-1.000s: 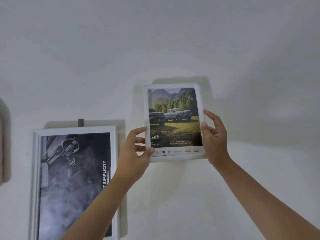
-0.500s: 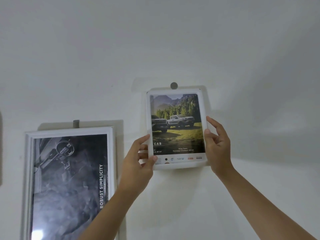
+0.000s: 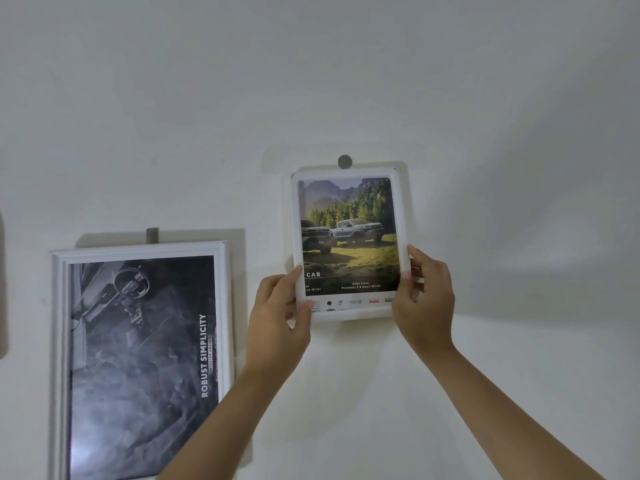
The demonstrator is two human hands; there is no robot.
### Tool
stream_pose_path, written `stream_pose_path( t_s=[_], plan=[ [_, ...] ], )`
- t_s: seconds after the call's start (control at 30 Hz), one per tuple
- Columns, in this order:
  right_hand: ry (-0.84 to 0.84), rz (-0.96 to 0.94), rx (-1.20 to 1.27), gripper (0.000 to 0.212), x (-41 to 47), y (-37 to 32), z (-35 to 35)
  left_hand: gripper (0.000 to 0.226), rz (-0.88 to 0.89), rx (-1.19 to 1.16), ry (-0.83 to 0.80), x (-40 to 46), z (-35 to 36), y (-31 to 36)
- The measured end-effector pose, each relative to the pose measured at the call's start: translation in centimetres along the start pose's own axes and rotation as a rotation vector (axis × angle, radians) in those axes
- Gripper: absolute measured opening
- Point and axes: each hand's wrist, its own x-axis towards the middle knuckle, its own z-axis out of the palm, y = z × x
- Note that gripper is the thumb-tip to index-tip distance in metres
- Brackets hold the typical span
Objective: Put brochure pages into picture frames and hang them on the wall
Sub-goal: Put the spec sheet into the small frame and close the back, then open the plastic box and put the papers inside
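You hold the small white frame (image 3: 347,249) flat against the white wall (image 3: 346,81), upright, with both hands at its lower part. Your left hand (image 3: 278,318) grips its lower left corner: the thumb lies over the front of the border and the other fingers curl behind the left edge. Your right hand (image 3: 424,303) grips the right edge near the bottom, thumb pressed on the front of the border, fingers bent round the side.

Inside the frame sits the brochure page (image 3: 348,237): two pickup trucks on grass before pines and mountains, with "CAB" and a strip of small logos below.

The frame's top edge lies just under a round grey hook (image 3: 345,161) on the wall, near the middle of that edge; you cannot tell whether the frame hangs on it or only touches it.

To the left and lower on the wall hangs a larger white frame (image 3: 142,362), its top edge under a grey rectangular hook (image 3: 152,234). It holds a dark monochrome page reading "ROBUST SIMPLICITY". The two frames are apart; your left forearm crosses the larger one's lower right corner.
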Motion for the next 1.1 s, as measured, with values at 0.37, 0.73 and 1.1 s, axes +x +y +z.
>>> stream_pose_path(
  t_s=[0.37, 0.73, 1.1],
  plan=[
    [-0.085, 0.058, -0.056, 0.042, -0.5, -1.2, -0.5, 0.053, -0.078, -0.001, -0.032, -0.6, -0.1, 0.2],
    [-0.272, 0.207, -0.109, 0.059, -1.6, -2.1, -3.5, 0.066, -0.287, -0.041, -0.048, -5.2, -0.4, 1.4],
    [-0.503, 0.602, -0.387, 0.059, -15.8, 2.6, -14.8, 0.053, -0.735, -0.022, -0.377, -22.0, 0.5, 2.9]
  ],
)
